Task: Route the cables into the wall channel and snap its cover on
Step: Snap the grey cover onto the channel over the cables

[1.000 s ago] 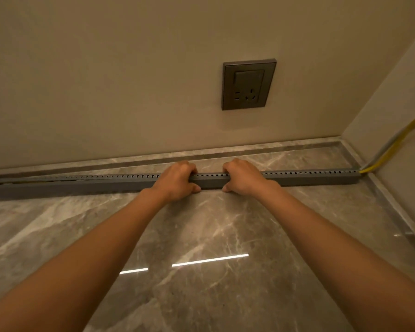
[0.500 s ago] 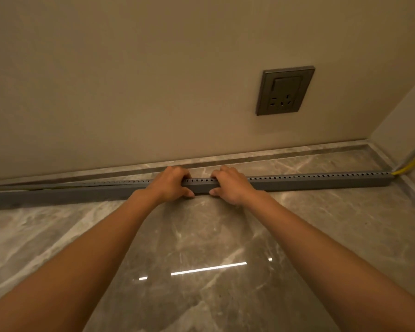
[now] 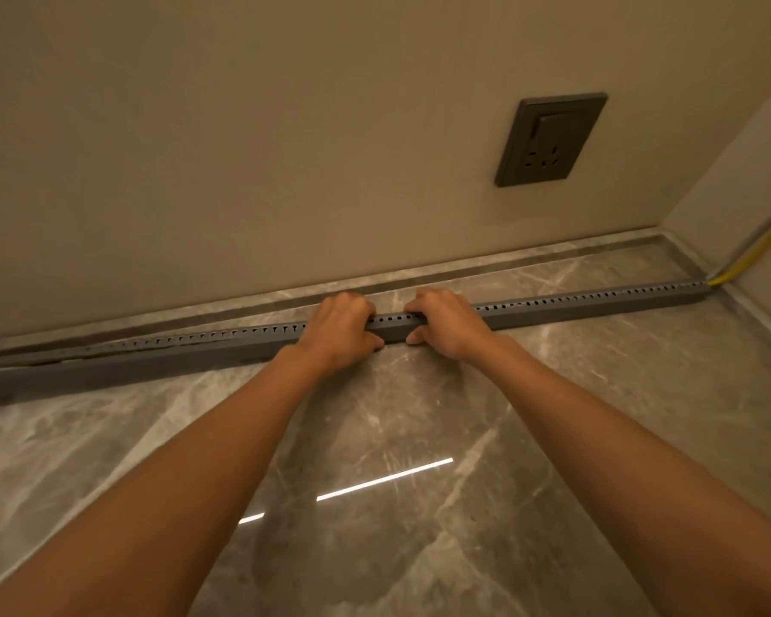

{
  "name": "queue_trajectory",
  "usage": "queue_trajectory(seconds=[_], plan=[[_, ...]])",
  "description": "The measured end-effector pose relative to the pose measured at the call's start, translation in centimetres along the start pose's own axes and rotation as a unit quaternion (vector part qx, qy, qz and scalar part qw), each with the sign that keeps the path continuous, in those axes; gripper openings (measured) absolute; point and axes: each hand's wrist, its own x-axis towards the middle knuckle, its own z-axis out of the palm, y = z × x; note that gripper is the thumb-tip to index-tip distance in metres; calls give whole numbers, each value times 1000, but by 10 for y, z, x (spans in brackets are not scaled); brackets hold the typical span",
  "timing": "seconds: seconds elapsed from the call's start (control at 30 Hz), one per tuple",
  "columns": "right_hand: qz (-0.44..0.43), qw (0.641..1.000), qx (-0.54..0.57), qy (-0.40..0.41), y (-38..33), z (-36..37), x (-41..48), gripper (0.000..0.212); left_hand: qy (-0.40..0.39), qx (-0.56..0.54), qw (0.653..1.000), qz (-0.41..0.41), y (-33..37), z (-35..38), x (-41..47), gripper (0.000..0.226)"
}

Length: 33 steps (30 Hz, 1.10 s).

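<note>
Grey channel (image 3: pixel 575 307) crosses mid-frame on the floor (image 3: pixel 419 505); left hand (image 3: pixel 337 331) and right hand (image 3: pixel 448 325) clamp fingers around its cover, snapping it down. Next: press leftward, where it looks unseated.

Open floor (image 3: pixel 419 505) nearside; wall (image 3: pixel 286 149) blocks beyond channel (image 3: pixel 597 305).

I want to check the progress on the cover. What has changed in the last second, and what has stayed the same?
Both hands slid left along the grey channel. The left hand and right hand also came closer together, and each stays closed over the channel's top edge. The far left stretch still looks not fully seated. The yellow cable still leaves the channel's right end, and the wall socket is untouched.
</note>
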Motion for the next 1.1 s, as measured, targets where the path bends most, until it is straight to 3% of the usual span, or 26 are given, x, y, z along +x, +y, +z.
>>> queue_trajectory(seconds=[0.17,0.47,0.8,1.1], plan=[[28,999,-20,-12,-14,-1,2,27,-7,-50,999,5,-20,-5,-6,34],[-11,1000,19,-9,-81,19,13,26,-63,-22,997,-32,-90,-29,-29,29],[-44,999,6,-12,-85,21,18,22,-7,20,1000,-21,-85,-26,-39,23],[-43,998,7,-36,-82,17,26,22,-18,-13,999,-41,-80,-26,-41,26]])
